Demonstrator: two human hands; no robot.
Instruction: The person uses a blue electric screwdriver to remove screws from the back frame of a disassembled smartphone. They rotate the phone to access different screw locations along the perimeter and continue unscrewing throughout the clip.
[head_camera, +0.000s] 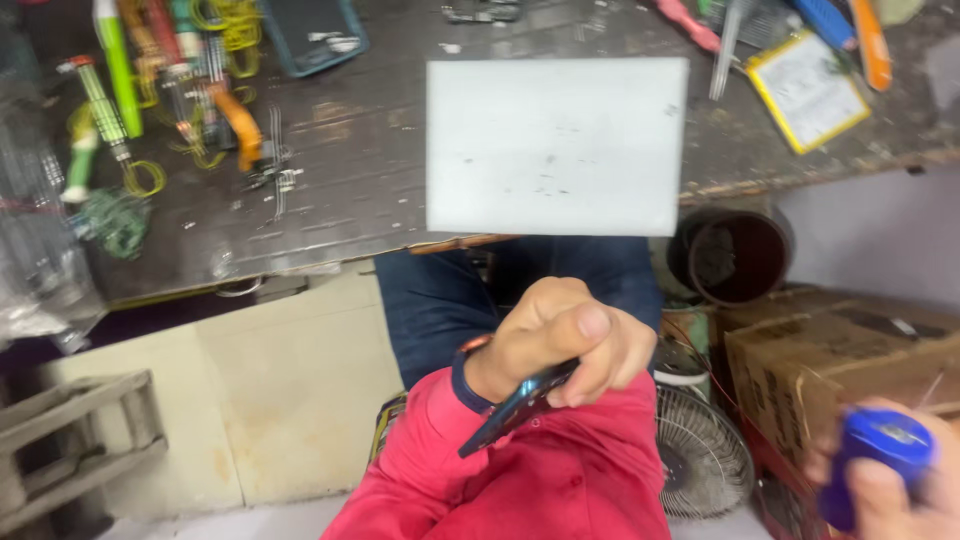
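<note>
Bright, even overhead light, soft shadows, slight motion blur throughout (worst at the lower right corner).

A small repair workshop was shown. A worn, scratched dark wooden workbench (350, 160) was strewn with small metal parts, and a cluster of green, orange and yellow handled screwdrivers and tweezers (165, 80) was laid at its far edge. A white rectangular work mat (555, 145) was set on the bench. Below it, a brown cardboard box (830, 365), a round wire fan grille (700, 455) and a dark round bin (735, 255) were crowded together.
</note>
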